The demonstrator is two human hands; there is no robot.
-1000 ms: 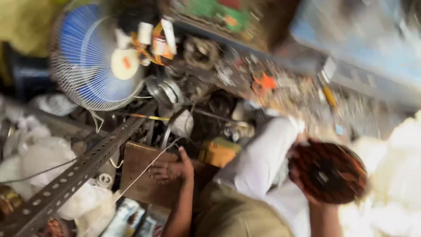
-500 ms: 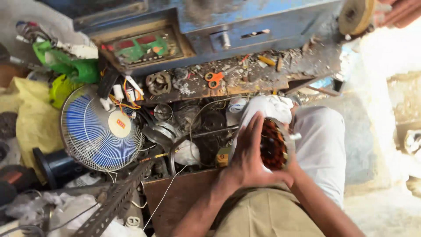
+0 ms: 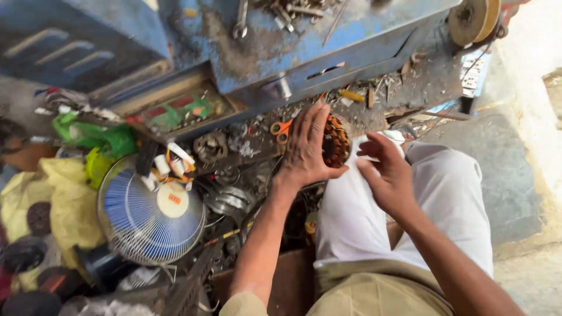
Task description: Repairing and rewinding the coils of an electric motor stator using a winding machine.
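over our knee, we are now steadying the wound stator [image 3: 336, 140].
left hand [image 3: 307, 149] is gripping it where a second ago both clasped it; right hand [image 3: 386, 172] is hovering half-open, empty.

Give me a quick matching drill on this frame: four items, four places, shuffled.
Items:
1. motor stator
2. blue fan
3. orange-handled scissors
4. tape roll

Places:
A. top right, on the blue bench's corner
B. lower left, among the clutter
C. gripped in the left hand
D. on the ledge just left of the left hand's fingers

Pairs: 1-C, 2-B, 3-D, 4-A
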